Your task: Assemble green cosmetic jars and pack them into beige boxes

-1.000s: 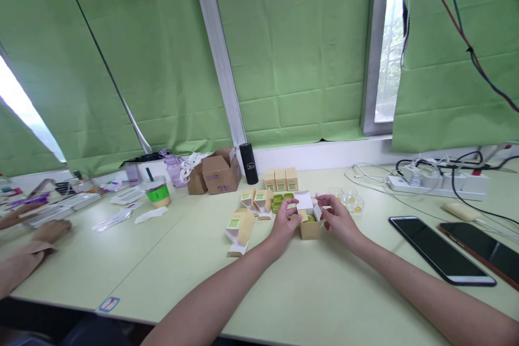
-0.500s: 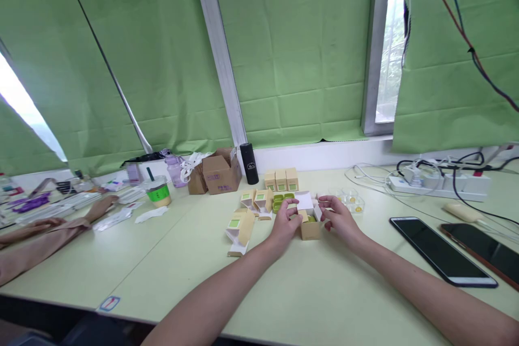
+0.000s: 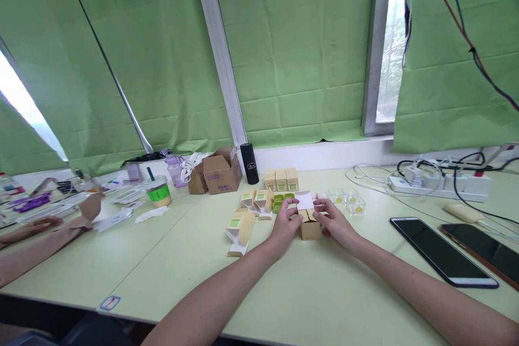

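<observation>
A small brown cardboard box (image 3: 310, 231) stands upright on the table between my hands. Its white-lined lid (image 3: 305, 201) is raised at the back, and its side flaps lie folded inward over the opening. My left hand (image 3: 287, 221) is closed on the box's left side, thumb at the flap. On the other side, my right hand (image 3: 333, 220) grips the right edge and flap with bent fingers. Just behind the left hand sit several green containers (image 3: 279, 203). Clear cups with yellow contents (image 3: 347, 200) stand behind the right hand.
Unfilled folded cartons (image 3: 242, 227) lie left of my hands, and small closed boxes (image 3: 281, 179) stand behind. Further back are a black bottle (image 3: 249, 164) and a larger carton (image 3: 221, 173). Phones (image 3: 441, 251) and a power strip (image 3: 440, 186) lie right. Another person's arms (image 3: 48, 238) rest at left.
The box's side flaps have folded inward, covering the green item seen inside before. My right hand has moved slightly left, closer to the box. The other person's hand at left has shifted.
</observation>
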Tool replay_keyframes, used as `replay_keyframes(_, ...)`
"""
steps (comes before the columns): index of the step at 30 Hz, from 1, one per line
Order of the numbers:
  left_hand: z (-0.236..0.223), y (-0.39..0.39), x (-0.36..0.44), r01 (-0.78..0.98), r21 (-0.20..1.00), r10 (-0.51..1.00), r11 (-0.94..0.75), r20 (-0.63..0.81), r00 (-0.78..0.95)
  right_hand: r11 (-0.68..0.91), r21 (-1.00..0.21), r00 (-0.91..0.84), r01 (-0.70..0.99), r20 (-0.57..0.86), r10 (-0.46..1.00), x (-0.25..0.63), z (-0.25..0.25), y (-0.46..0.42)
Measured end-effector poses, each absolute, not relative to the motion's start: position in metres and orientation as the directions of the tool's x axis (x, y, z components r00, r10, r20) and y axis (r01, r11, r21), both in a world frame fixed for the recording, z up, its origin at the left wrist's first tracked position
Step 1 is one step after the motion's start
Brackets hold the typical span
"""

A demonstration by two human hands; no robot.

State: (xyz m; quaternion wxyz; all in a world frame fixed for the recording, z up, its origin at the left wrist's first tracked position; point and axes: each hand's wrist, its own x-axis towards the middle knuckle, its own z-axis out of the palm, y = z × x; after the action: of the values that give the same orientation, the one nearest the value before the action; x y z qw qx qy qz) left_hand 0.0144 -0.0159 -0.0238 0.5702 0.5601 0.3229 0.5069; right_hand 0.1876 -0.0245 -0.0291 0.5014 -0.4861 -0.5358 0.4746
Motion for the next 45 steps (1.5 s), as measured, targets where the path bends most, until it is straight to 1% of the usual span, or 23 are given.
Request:
replay_keyframes(13,-0.025,-0.017,0.014,-0.21,0.965,0.933,-0.157,0.214,0.288,0.076,-0.995,-0.058,0.058,0.072,0.996,0.188,-0.029,-0.022)
replay_keyframes(19,-0.025,-0.017,0.014,-0.175,0.965,0.942,-0.195,0.234,0.242,0.085,-0.995,-0.061,0.055,0.082,0.995,0.188,-0.031,-0.021)
replay_keyframes(26,-0.025,-0.017,0.015,-0.181,0.965,0.937,-0.189,0.233,0.262,0.09,-0.995,-0.063,0.038,0.088,0.994,0.188,-0.03,-0.023)
replay_keyframes(35,-0.025,-0.016,0.014,-0.181,0.968,0.941,-0.171,0.215,0.26,0.13,-0.991,-0.045,0.035,0.129,0.991,0.188,-0.034,-0.023)
replay_keyframes(37,-0.025,-0.016,0.014,-0.169,0.968,0.939,-0.184,0.224,0.26,0.159,-0.987,-0.024,0.035,0.158,0.987,0.189,-0.035,-0.022)
replay_keyframes(40,-0.026,-0.016,0.013,-0.164,0.968,0.939,-0.19,0.228,0.257,0.276,-0.96,0.001,0.049,0.276,0.961,0.192,-0.034,-0.022)
replay_keyframes(43,-0.026,-0.015,0.013,-0.164,0.969,0.941,-0.187,0.224,0.252,0.416,-0.902,-0.005,0.115,0.418,0.909,0.195,-0.029,-0.027)
replay_keyframes(45,-0.027,-0.014,0.012,-0.162,0.968,0.943,-0.194,0.229,0.241,0.478,-0.861,-0.015,0.174,0.483,0.875,0.195,-0.025,-0.032)
